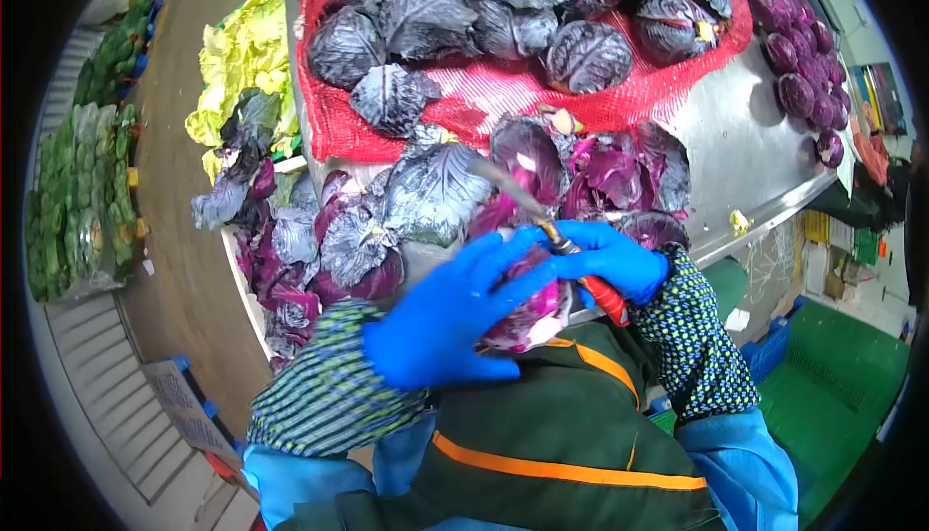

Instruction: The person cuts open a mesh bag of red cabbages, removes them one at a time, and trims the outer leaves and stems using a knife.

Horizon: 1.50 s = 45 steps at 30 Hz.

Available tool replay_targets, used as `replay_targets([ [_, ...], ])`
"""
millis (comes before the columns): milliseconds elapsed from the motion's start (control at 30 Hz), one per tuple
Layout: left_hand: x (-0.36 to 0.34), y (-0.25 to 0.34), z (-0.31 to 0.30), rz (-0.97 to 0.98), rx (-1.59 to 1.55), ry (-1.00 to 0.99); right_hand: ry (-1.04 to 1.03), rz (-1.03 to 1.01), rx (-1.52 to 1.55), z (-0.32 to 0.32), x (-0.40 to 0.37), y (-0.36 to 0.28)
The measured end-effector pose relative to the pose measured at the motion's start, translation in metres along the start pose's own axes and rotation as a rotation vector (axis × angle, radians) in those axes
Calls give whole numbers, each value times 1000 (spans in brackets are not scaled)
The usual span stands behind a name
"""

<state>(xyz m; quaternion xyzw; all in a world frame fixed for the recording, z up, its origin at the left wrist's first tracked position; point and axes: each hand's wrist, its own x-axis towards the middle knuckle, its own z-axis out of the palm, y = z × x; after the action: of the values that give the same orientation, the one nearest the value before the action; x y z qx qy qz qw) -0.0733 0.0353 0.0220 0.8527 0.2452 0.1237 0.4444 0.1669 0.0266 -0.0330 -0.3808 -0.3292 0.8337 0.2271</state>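
Note:
My right hand [608,262], in a blue glove, is closed around a knife [605,297] with a red handle. Its blade, smeared by motion, points up and to the left. Below it, near my apron, is a red cabbage [530,323] showing purple and pale patches. My left hand [455,303], also gloved in blue, lies over the left side of this cabbage and grips it, fingers stretched toward the knife. The hands partly hide the cabbage. Just beyond them, loose outer cabbage leaves [435,192] cover the near part of the metal table.
A red mesh sack [464,95] with several dark cabbages lies across the table [745,158]. Purple cabbages [798,57] are piled at the far right. Leaves fill a white-edged container [247,284] at left, near yellow-green leaves [247,61]. A green crate [832,366] stands lower right.

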Motion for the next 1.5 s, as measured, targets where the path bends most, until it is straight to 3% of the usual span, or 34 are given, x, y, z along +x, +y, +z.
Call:
replay_targets([
  [67, -3, -28, 33, 18, 56, 39, 93, 178, -250, -1, 13, 0],
  [133, -11, -44, 65, -310, -277, 363, 477, 14, -5, 5, 13, 8],
  [167, -9, -45, 80, -308, -284, 351, 571, -74, -102, 7, 7, 11],
  [200, -4, -44, 96, -435, -187, 436, 659, -157, -208, 8, -1, 14],
  [233, -1, -43, 108, -564, -90, 513, 681, -346, -558, 7, -8, 32],
  [267, 2, -45, 117, -565, -103, 503, 684, -532, -911, 9, -17, 50],
  [300, 5, -47, 126, -574, -133, 538, 641, -479, -1089, 20, -31, 52],
  [333, 10, -48, 129, -580, -156, 577, 603, -348, -1094, 31, -41, 55],
  [433, 14, -51, 128, -571, -121, 575, 550, -355, -1235, 35, -48, 67],
  [500, 14, -50, 126, -591, -116, 563, 578, -185, -1168, 37, -47, 67],
  [600, 16, -48, 124, -590, -89, 534, 581, -219, -1224, 29, -41, 72],
  [667, 14, -42, 124, -581, -67, 513, 664, -238, -1087, 12, -26, 65],
  [700, 13, -40, 123, -573, -40, 498, 768, -337, -746, -15, -11, 81],
  [733, 10, -39, 124, -572, -33, 499, 802, -228, -676, -16, -14, 50],
  [800, 6, -39, 126, -560, -115, 530, 587, -43, -232, -3, -13, 42],
  [867, 3, -53, 125, -490, -184, 584, 682, -256, -790, 9, -1, 78],
  [900, -1, -55, 120, -459, -277, 565, 820, -237, -754, 14, 7, 81],
  [1000, -24, -43, 108, -432, -387, 504, 897, -173, -546, -13, 19, 78],
  [1033, -27, -36, 98, -380, -415, 469, 776, -46, 41, -13, 14, 57],
  [1067, -24, -30, 89, -311, -442, 440, 677, -11, 177, -35, 13, 64],
  [1100, -19, -23, 84, -257, -321, 498, 681, -15, 164, -15, 6, 36],
  [1133, -17, -19, 88, -283, -419, 550, 707, -26, 147, 11, -4, 10],
  [1167, -13, -16, 84, -278, -225, 579, 435, -191, 340, -5, 0, 50],
  [1200, 5, 4, 72, -309, -197, 606, 381, -256, 50, 32, -14, 3],
  [1233, 3, -3, 99, -275, -498, 850, 322, -394, 341, 19, -6, 80],
  [1267, 19, 12, 92, -440, -589, 797, 276, -276, 524, 49, -29, 15],
  [1300, 58, 59, 92, -699, -353, 1029, 258, -259, 463, 38, -22, 33],
  [1333, 38, 40, 69, -461, -774, 757, 278, -294, 481, 35, -24, 40],
  [1400, 10, -35, 37, -162, -64, 274, 359, -226, 366, 35, -53, 27],
  [1467, 36, 3, 9, -323, -169, 20, 340, -210, 394, 36, -73, 21],
  [1500, 42, 0, 7, -325, -159, -51, 398, -478, 435, 32, -52, 58],
])
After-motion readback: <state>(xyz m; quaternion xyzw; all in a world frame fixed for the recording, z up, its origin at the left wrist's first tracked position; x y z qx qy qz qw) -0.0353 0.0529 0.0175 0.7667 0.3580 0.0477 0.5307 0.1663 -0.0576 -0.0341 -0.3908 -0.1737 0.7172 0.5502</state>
